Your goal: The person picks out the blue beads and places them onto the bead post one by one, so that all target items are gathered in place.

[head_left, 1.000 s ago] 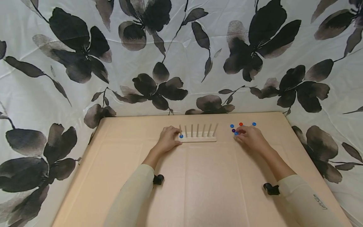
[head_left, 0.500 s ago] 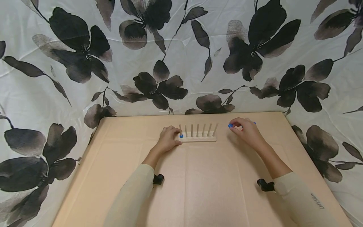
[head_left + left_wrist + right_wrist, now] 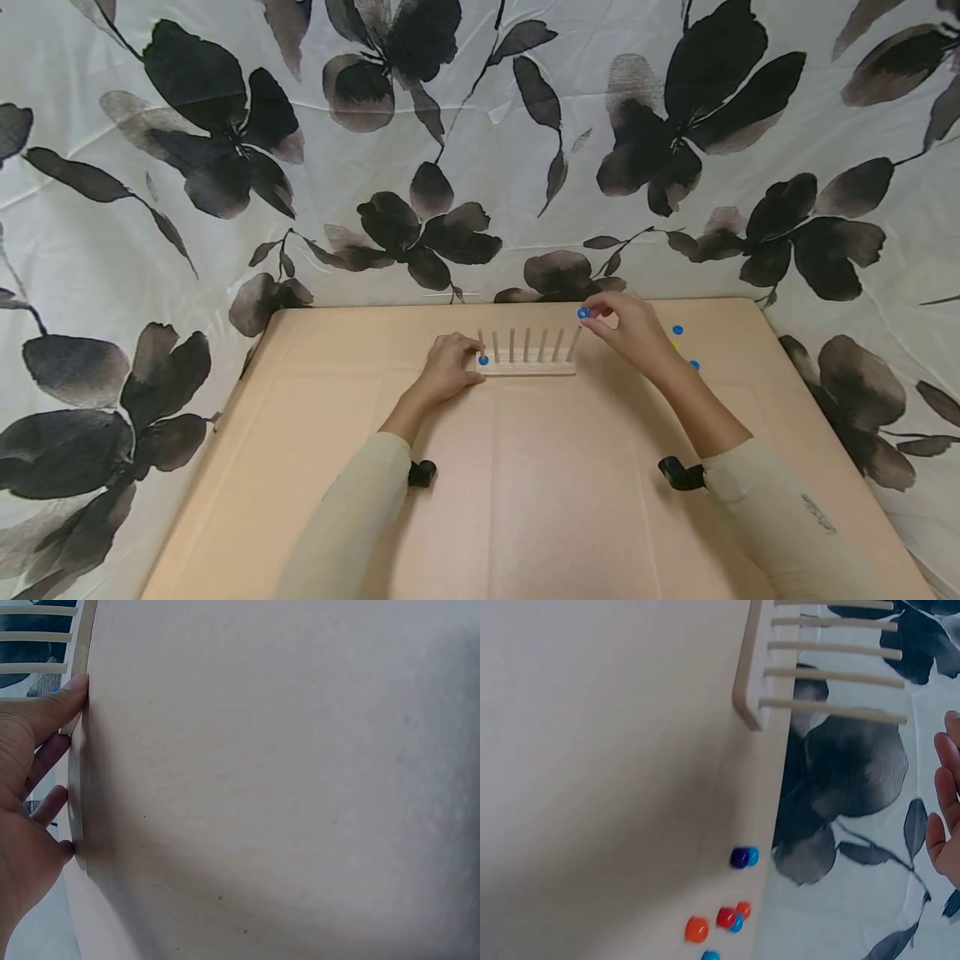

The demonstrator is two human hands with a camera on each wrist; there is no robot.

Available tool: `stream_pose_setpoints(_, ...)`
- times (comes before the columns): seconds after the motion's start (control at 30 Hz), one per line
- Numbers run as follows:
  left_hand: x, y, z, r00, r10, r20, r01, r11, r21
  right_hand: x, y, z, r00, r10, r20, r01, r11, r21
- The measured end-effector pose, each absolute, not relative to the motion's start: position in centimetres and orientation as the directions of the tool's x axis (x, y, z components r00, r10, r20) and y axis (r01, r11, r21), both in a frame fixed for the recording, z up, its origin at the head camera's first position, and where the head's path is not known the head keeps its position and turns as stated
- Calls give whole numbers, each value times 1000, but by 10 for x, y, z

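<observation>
A pale wooden peg rack with a row of upright pegs stands near the table's far edge. On its leftmost peg, low down, sits a blue bead. My left hand grips the rack's left end; the left wrist view has the thumb against the rack's base. Between thumb and fingertips, my right hand pinches another blue bead, raised near the rightmost peg and apart from it. The right wrist view catches only part of the right hand, without the held bead.
Right of the rack, loose beads lie on the table: a blue bead, a yellow bead, and, in the right wrist view, dark blue, orange and red beads. A floral cloth hangs behind.
My right hand has picked a blue bead up from the loose ones and carried it left and away from me, toward the rack's right end. My left hand stays on the rack.
</observation>
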State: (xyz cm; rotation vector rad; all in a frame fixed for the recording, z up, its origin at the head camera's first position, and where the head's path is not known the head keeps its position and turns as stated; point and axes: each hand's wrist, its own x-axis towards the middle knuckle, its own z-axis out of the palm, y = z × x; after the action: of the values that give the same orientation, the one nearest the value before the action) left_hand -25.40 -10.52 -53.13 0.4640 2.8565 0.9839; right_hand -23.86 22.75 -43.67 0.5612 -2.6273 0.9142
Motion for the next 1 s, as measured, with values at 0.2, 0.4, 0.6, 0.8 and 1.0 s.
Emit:
stream_pose_setpoints(0.2,-254,-103,-532,-949,315,20,260,743,616,-242,210,-430,-864,-306,400,-490,695,-526)
stream_pose_setpoints(0.4,-253,-103,-531,-950,312,24,260,745,614,-248,191,-423,-865,-345,364,-497,683,-535)
stream_pose_setpoints(0.6,-253,-105,-529,-951,307,28,260,750,609,-255,167,-423,-876,-372,305,-482,673,-561)
stream_pose_setpoints(0.8,-253,-105,-531,-949,313,33,268,749,606,-258,143,-428,-870,-410,274,-491,670,-557)
stream_pose_setpoints(1.0,-253,-105,-530,-946,322,46,285,755,591,-260,123,-430,-854,-443,274,-519,675,-525)
